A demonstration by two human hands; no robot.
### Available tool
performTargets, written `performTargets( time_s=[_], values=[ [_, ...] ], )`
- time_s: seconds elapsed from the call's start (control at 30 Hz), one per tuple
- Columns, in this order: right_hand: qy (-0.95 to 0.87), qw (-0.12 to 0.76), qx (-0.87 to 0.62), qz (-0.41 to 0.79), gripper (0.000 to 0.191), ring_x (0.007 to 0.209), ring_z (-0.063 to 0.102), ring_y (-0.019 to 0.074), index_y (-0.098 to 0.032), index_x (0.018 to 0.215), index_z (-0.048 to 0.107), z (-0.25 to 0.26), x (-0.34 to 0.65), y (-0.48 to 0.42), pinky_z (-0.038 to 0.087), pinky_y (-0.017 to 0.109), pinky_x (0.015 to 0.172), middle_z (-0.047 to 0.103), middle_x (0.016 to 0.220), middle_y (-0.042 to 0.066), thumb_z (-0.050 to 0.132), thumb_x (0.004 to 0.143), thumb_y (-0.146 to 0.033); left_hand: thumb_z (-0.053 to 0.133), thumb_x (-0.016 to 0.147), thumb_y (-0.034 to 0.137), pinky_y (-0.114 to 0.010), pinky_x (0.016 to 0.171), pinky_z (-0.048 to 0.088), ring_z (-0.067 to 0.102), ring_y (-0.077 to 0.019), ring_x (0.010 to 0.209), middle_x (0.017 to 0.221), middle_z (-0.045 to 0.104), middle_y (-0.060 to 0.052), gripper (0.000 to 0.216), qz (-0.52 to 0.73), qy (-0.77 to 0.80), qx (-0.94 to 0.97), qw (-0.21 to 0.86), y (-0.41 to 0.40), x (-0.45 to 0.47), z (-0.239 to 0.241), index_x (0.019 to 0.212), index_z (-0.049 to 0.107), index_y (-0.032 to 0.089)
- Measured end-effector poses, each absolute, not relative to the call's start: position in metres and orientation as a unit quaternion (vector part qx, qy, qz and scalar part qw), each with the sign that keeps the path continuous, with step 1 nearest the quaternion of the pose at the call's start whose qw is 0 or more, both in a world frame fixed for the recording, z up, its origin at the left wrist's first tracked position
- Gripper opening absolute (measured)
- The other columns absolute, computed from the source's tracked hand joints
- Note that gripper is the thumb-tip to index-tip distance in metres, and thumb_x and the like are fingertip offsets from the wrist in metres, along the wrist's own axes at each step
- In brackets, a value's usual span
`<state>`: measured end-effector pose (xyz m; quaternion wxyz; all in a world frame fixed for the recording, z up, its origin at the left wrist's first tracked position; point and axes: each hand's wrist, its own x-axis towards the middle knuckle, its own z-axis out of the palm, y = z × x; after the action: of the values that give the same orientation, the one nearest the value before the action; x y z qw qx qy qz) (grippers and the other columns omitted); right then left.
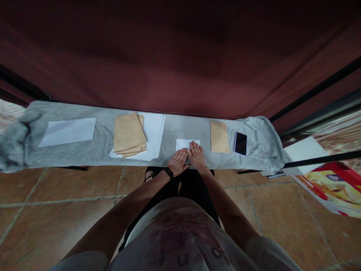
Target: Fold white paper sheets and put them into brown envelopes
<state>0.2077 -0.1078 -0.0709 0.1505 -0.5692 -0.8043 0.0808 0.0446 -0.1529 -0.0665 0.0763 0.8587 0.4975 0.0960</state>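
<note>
Printed shirt (180,241), left hand (177,162) and right hand (197,156) laid open and flat on small white paper (182,143), grey cloth (188,126) beneath; brown stack (128,131) leftward, phone (240,143) rightward

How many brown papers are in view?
At least 4: one sheet beside the phone, three or more in the stack on the white sheets; others may be hidden underneath.

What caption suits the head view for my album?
Left hand and right hand, side by side, rest on white paper atop grey cloth, smartphone to the right.
</note>
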Motion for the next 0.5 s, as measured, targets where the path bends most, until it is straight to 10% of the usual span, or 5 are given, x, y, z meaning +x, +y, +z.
performTargets(
  time_s=[0.5],
  values=[
    [-0.79,0.151,-0.591,0.062,0.056,0.148,0.028,0.0277,-0.01,0.155,0.031,-0.081,0.211,-0.106,0.02,0.049,0.12,0.031,0.161,0.016,0.03,0.103,-0.032,0.031,0.101,0.043,-0.044,0.125,0.014,0.018,-0.0243,0.153,0.162,0.029,-0.014,0.063,0.121,0.545,0.822,0.117,-0.127,0.056,-0.069,0.155,0.03,0.01]
  ],
)
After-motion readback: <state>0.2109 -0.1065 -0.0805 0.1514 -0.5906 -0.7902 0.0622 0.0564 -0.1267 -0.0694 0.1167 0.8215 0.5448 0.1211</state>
